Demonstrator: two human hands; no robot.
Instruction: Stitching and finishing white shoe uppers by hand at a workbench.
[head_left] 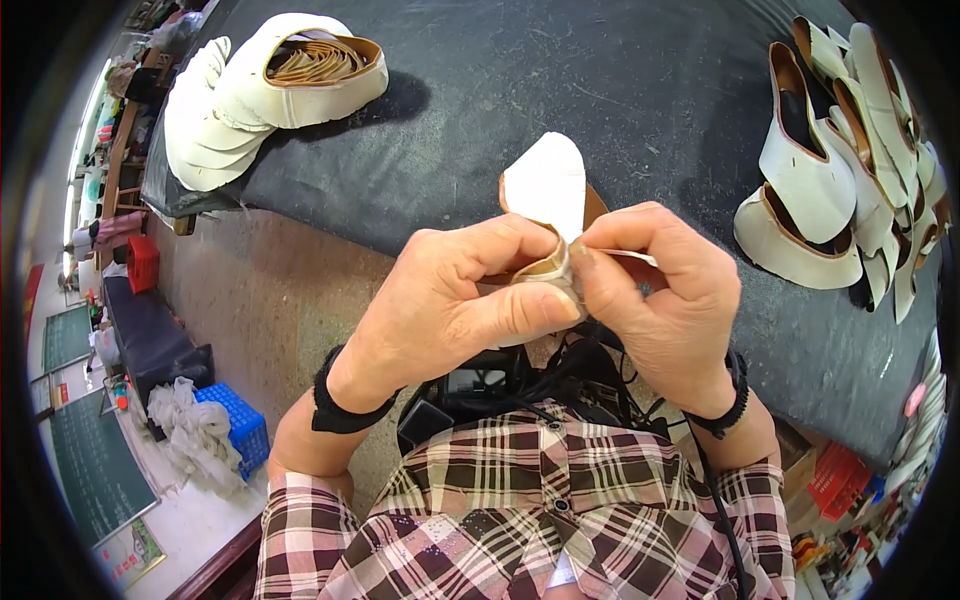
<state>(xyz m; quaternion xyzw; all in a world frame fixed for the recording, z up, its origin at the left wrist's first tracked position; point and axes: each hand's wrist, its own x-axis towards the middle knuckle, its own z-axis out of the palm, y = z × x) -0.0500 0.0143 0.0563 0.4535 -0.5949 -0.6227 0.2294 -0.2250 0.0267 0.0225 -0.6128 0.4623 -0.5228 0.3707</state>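
Note:
In front of my chest, over the table's near edge, my left hand [455,290] grips a white shoe upper [552,185] with tan lining. Its thumb and fingers are closed around the folded lower part, while one broad white flap points away from me. My right hand [668,290] pinches at the same edge, thumb and forefinger together. Out of that pinch a thin white strip [632,256] sticks to the right. Where the strip meets the upper, my fingertips hide it.
On the dark table [500,70], a nested stack of white shoe uppers [320,105] lies at far left. Another pile of uppers [810,190] covers the right end. Off to the left stand a dark bench [155,335], a red bin [143,262] and a blue basket [238,425].

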